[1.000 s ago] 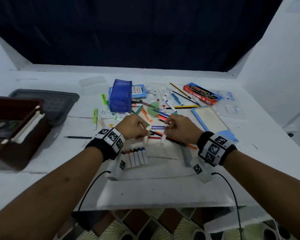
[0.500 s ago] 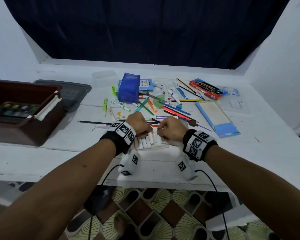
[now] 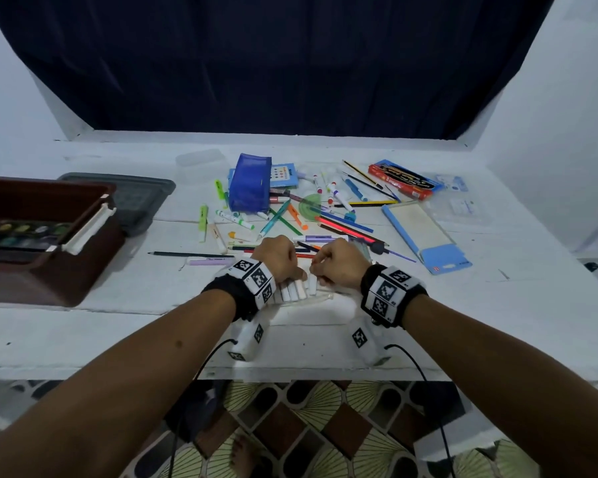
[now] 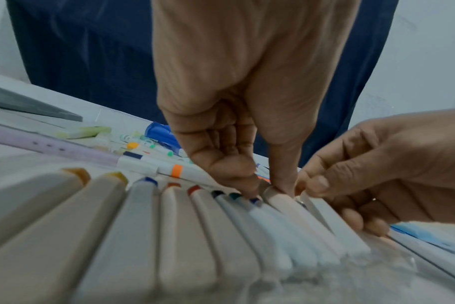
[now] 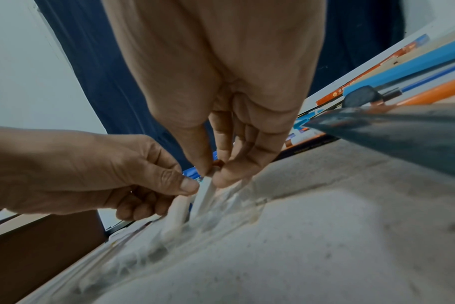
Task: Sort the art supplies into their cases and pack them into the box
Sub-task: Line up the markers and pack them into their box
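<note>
A row of white markers [image 3: 290, 291] with coloured caps [image 4: 169, 226] lies in a clear plastic case [image 3: 322, 298] near the table's front edge. My left hand [image 3: 298, 274] is curled over the row's right end; its thumb and forefinger [image 4: 265, 190] pinch the cap end of a pale marker [image 4: 294, 209]. My right hand [image 3: 316, 277] pinches a white marker [image 5: 204, 197] with a red-brown cap between thumb and fingers [image 5: 212, 176], standing tilted at the row's right edge [image 4: 335, 226]. The two hands nearly touch.
Loose pens, pencils and markers [image 3: 290, 215] lie scattered behind the hands around a blue mesh pouch [image 3: 249, 184]. An open blue case [image 3: 425, 236] and a red pencil box [image 3: 404, 179] lie at right. A brown box [image 3: 49, 270] with a paint palette and a grey lid [image 3: 132, 198] stand at left.
Both hands, each with a white marker, have come down from above the table onto the right end of the marker row. The head view has pulled back and up.
</note>
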